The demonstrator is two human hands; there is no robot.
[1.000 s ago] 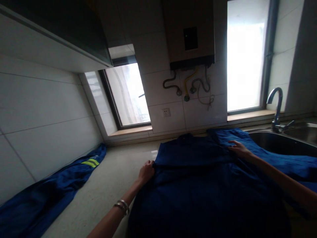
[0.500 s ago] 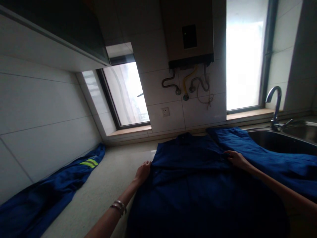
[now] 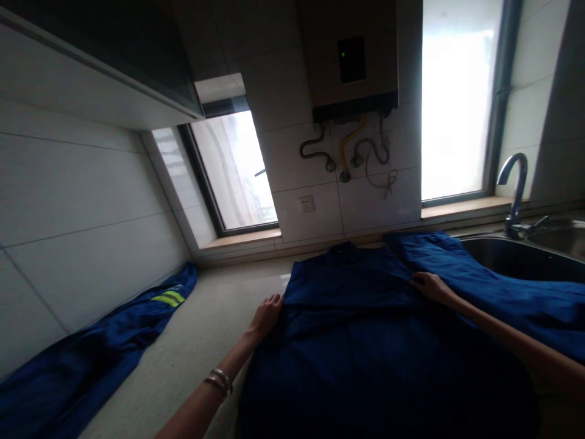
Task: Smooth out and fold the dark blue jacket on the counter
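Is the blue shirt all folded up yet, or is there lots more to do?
Not yet. The blue shirt already lies spread flat on the counter. The left hand is at its left edge and the right hand at its right shoulder, where a sleeve reaches toward the sink. No finished fold shows. A second blue garment lies untouched by the wall.

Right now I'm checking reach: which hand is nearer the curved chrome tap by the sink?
Right. The right hand rests on the dark blue cloth jacket, just left of the curved chrome tap; the left hand is at the jacket's far left edge.
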